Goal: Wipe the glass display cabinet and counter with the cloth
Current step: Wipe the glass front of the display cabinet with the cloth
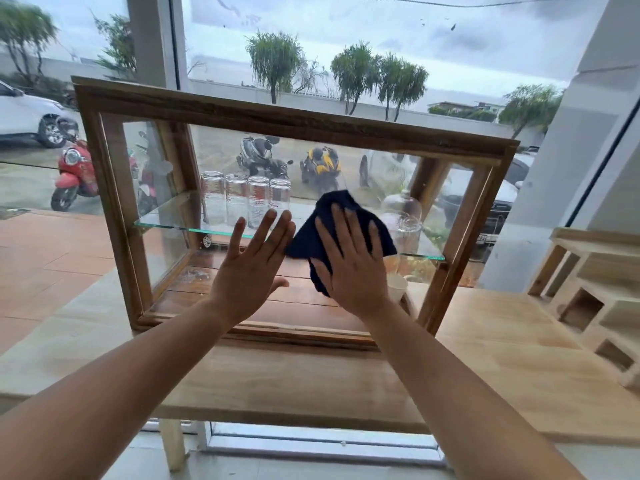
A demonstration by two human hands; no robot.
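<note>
I am pressing the dark cloth (330,211) flat against the front glass of the cabinet (277,116), near its middle, under the straight fingers of my right hand (351,268), my left hand (251,271) bracing open-palmed just beside, and I am favouring even, overlapping strokes.

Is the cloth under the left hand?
No, the right hand presses the dark cloth; the left hand lies flat and bare.
</note>
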